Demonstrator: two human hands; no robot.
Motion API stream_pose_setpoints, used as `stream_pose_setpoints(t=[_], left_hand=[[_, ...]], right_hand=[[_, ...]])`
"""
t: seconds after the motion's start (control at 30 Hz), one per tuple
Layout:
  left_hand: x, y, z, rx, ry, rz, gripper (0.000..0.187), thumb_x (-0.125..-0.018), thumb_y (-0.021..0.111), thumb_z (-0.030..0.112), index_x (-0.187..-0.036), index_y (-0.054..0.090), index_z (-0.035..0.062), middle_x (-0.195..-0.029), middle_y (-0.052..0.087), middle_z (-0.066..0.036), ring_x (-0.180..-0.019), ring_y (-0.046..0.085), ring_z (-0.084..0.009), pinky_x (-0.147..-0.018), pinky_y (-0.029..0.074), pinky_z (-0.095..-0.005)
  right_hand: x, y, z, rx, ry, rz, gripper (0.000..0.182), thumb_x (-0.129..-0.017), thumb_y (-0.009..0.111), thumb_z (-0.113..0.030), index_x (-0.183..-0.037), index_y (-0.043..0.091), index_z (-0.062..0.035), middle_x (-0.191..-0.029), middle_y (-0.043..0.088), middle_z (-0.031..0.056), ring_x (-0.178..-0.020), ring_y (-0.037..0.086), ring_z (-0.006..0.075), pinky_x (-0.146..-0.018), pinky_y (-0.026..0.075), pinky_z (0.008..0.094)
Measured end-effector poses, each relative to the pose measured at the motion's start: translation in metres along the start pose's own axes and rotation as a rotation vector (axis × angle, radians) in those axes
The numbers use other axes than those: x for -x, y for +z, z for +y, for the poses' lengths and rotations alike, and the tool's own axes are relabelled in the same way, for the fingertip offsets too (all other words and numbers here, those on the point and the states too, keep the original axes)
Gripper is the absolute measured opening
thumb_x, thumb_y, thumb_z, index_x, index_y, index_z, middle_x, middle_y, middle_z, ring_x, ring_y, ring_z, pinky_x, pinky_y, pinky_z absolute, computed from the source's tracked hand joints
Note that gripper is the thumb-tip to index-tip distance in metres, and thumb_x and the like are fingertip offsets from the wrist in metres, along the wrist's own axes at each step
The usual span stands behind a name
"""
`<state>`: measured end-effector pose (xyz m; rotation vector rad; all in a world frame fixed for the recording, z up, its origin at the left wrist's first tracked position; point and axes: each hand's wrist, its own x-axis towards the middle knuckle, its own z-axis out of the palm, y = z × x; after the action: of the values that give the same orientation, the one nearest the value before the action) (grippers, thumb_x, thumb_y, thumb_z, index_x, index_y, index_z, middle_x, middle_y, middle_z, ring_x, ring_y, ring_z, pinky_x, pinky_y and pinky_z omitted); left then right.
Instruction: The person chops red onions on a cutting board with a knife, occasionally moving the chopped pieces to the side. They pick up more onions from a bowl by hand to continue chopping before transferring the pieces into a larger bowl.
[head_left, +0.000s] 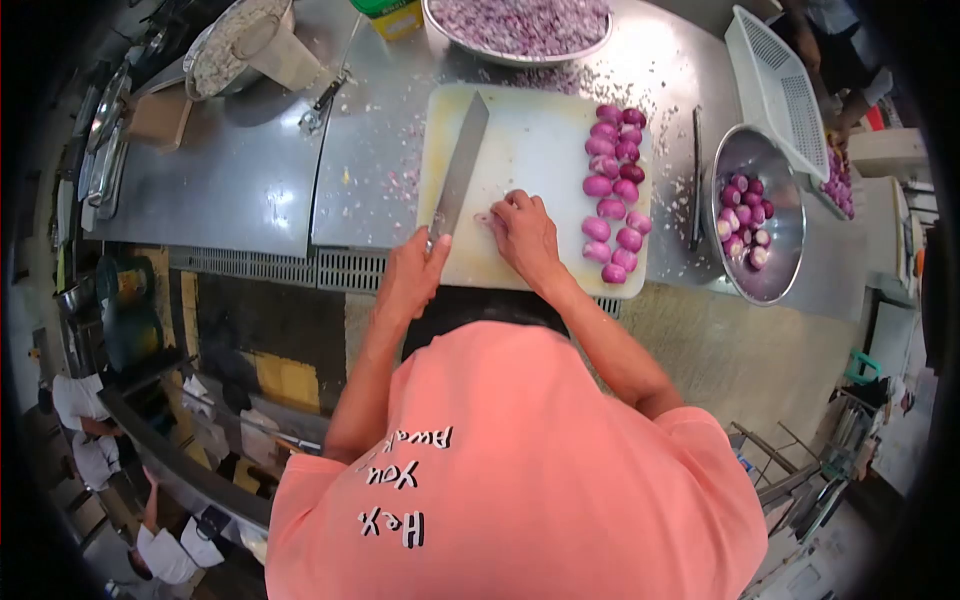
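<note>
A large knife (462, 165) lies tilted over the left part of the white cutting board (545, 130), its tip toward the far edge. My left hand (412, 272) is wrapped round its handle. On the board, right of the blade, my right hand (525, 235) has its fingers curled together by a small pale purple onion piece (484, 219); whether the fingers grip it is hard to tell. Peeled purple onions (597, 186) stand in rows along the board's right side.
Beyond the board sits a bowl of chopped onion (520, 25). A steel bowl with onions (788, 220), a dark long tool (696, 180) and a white perforated tray (780, 90) are at right. Another bowl (222, 65) and a black-handled tool (328, 92) are at left. People stand at lower left.
</note>
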<state>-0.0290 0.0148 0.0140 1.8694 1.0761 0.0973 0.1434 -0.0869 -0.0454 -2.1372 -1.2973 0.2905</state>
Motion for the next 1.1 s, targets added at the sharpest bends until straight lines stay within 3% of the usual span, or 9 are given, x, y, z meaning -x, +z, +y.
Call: stream_pose_setpoints(t=[0.03, 0.2, 0.37, 0.47, 0.6, 0.7, 0.77, 1.0, 1.1], left_hand=[[-0.002, -0.003, 0.002, 0.049, -0.054, -0.048, 0.035, -0.099, 0.058, 0.032, -0.094, 0.056, -0.0022, -0.055, 0.052, -0.010, -0.043, 0.054, -0.0171, -0.043, 0.042, -0.0361], [-0.020, 0.002, -0.027, -0.047, 0.069, -0.035, 0.030, -0.097, 0.056, 0.026, -0.092, 0.057, -0.0034, -0.057, 0.056, -0.013, -0.043, 0.058, -0.0226, -0.045, 0.045, -0.0378], [-0.020, -0.012, -0.024, -0.097, 0.377, 0.071, 0.025, -0.092, 0.057, 0.017, -0.092, 0.058, -0.0084, -0.061, 0.058, -0.022, -0.054, 0.062, -0.0358, -0.054, 0.045, -0.0445], [0.005, -0.026, -0.008, -0.076, 0.192, 0.002, 0.024, -0.092, 0.058, 0.016, -0.093, 0.059, -0.0078, -0.064, 0.058, -0.024, -0.059, 0.061, -0.0412, -0.055, 0.044, -0.0453], [0.023, -0.010, -0.023, -0.104, 0.198, 0.077, 0.022, -0.091, 0.058, 0.015, -0.094, 0.059, -0.0071, -0.065, 0.058, -0.025, -0.059, 0.059, -0.0436, -0.055, 0.044, -0.0449], [0.029, -0.005, -0.020, -0.149, 0.250, 0.109, 0.022, -0.091, 0.059, 0.015, -0.093, 0.059, -0.0072, -0.064, 0.058, -0.026, -0.059, 0.060, -0.0438, -0.055, 0.044, -0.0452], [0.043, -0.004, 0.002, -0.057, 0.125, 0.057, 0.022, -0.092, 0.058, 0.015, -0.092, 0.058, -0.0072, -0.065, 0.058, -0.027, -0.062, 0.061, -0.0452, -0.055, 0.044, -0.0466], [0.000, 0.033, 0.022, -0.159, 0.224, 0.139, 0.023, -0.094, 0.055, 0.016, -0.092, 0.058, -0.0069, -0.067, 0.059, -0.028, -0.067, 0.063, -0.0464, -0.058, 0.046, -0.0488], [0.002, 0.032, 0.034, -0.154, 0.086, 0.104, 0.022, -0.093, 0.055, 0.015, -0.090, 0.057, -0.0068, -0.067, 0.060, -0.027, -0.064, 0.063, -0.0448, -0.057, 0.047, -0.0474]], right_hand=[[-0.006, 0.000, 0.000, 0.011, -0.001, 0.005, 0.014, -0.079, 0.066, -0.006, -0.093, 0.068, -0.0075, -0.103, 0.059, 0.0110, -0.093, 0.056, 0.0332, -0.074, 0.053, 0.0440], [-0.022, -0.005, 0.002, 0.110, 0.088, 0.045, 0.019, -0.078, 0.066, -0.004, -0.097, 0.068, -0.0075, -0.106, 0.060, 0.0123, -0.095, 0.057, 0.0344, -0.080, 0.052, 0.0448], [-0.016, -0.012, 0.017, 0.117, 0.104, 0.070, 0.030, -0.077, 0.064, 0.002, -0.105, 0.070, -0.0076, -0.112, 0.063, 0.0126, -0.102, 0.057, 0.0360, -0.084, 0.051, 0.0438], [-0.011, -0.018, 0.011, 0.125, 0.009, 0.121, 0.034, -0.076, 0.064, 0.003, -0.108, 0.069, -0.0078, -0.114, 0.063, 0.0121, -0.106, 0.056, 0.0358, -0.086, 0.051, 0.0433], [-0.015, -0.017, 0.007, 0.094, -0.048, 0.142, 0.033, -0.076, 0.064, 0.003, -0.107, 0.068, -0.0061, -0.111, 0.063, 0.0131, -0.103, 0.057, 0.0368, -0.084, 0.051, 0.0442], [-0.023, -0.023, 0.013, 0.109, 0.175, 0.075, 0.028, -0.074, 0.063, 0.004, -0.101, 0.067, -0.0037, -0.104, 0.064, 0.0147, -0.099, 0.058, 0.0370, -0.082, 0.050, 0.0452], [-0.017, -0.028, 0.025, -0.028, 0.054, 0.049, 0.022, -0.074, 0.061, 0.006, -0.094, 0.065, -0.0019, -0.098, 0.063, 0.0157, -0.094, 0.059, 0.0369, -0.080, 0.049, 0.0458], [-0.018, -0.034, 0.037, -0.186, -0.023, 0.033, 0.020, -0.074, 0.061, 0.007, -0.091, 0.066, -0.0023, -0.096, 0.063, 0.0148, -0.093, 0.060, 0.0357, -0.080, 0.050, 0.0443], [-0.016, -0.037, 0.038, -0.151, -0.079, 0.045, 0.020, -0.075, 0.063, 0.008, -0.092, 0.067, -0.0015, -0.094, 0.064, 0.0138, -0.090, 0.063, 0.0337, -0.076, 0.052, 0.0412]])
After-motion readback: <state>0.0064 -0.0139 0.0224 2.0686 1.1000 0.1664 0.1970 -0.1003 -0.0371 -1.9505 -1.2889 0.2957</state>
